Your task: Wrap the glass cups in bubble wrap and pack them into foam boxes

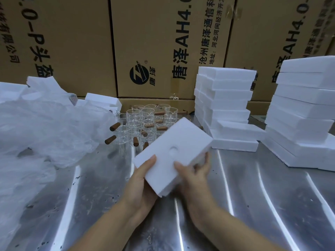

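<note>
Both hands hold one white foam box (pixel 169 147) tilted above the steel table, its flat face with a round dimple turned up. My left hand (pixel 143 180) grips its near left corner, thumb on top. My right hand (pixel 194 175) grips its near right edge, fingers curled under the side. Behind the box stand several clear glass cups (pixel 145 120) with brown wooden handles, clustered on the table. A heap of translucent bubble wrap and plastic film (pixel 45 131) covers the left side.
Two stacks of white foam boxes rise at the right, one (pixel 226 104) mid-right and one (pixel 304 115) at the far right edge. More foam pieces (pixel 103 101) lie behind the plastic. Large cardboard cartons (pixel 163 42) wall off the back. The steel table (pixel 253 196) is shiny.
</note>
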